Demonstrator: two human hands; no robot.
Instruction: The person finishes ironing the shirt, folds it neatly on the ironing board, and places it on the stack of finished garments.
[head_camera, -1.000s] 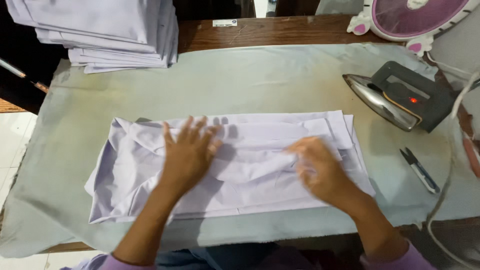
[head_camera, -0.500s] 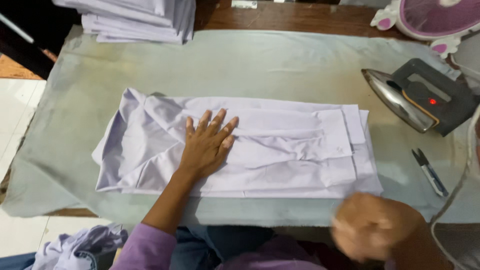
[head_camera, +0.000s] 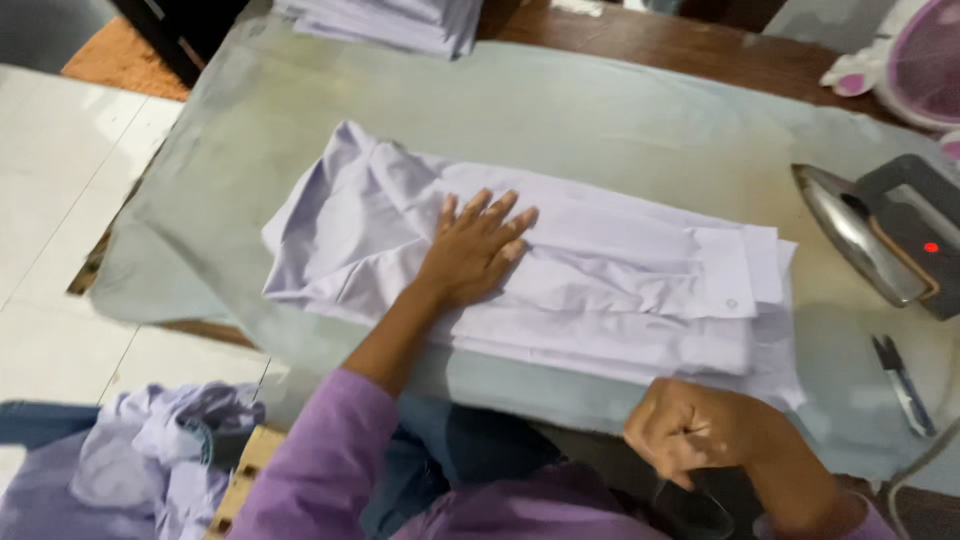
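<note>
Fingers of left hand spread flat, pressing the folded lilac shirt mid-cloth, same spot as 0.5 s ago. Right hand curled in a fist at the table's near edge, off the shirt; can't tell if it grips anything. It's sharper now vs blurred before. Iron far right, small clippers near it. Shirt stack far left; view shifted right.

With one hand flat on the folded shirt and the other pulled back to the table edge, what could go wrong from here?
The iron sits close beside the shirt with a red light showing, so a reaching right hand might brush it. Only the left hand pins the shirt, so its layered folds could slip apart. The small snips lie near the table edge and could be knocked off.
</note>
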